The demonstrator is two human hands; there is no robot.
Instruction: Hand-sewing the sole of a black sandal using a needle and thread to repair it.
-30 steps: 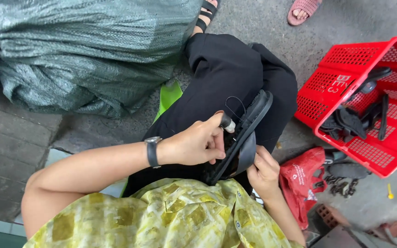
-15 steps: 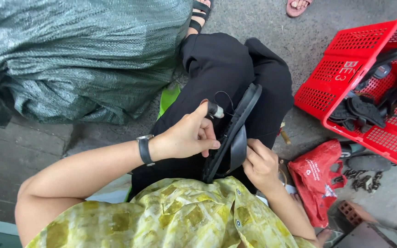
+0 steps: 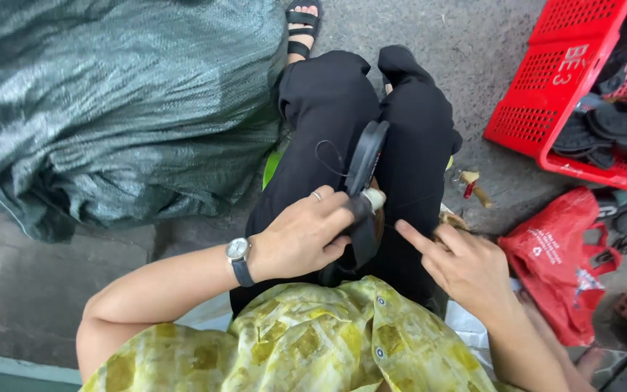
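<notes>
On your left, the big green sack (image 3: pixel 110 109) stood close against your knee and blocked that side. On your right, the red crate (image 3: pixel 546 109) and red bag (image 3: pixel 560 254) narrowed the way. The grey floor (image 3: pixel 473 43) ahead was open.

Soft, even daylight fills the scene, with no hard shadows and only faint shading beneath the forearms. The woven green sack (image 3: pixel 117 109) shows a mild sheen. Focus is fairly sharp at centre; edges bow outward and blur slightly.
</notes>
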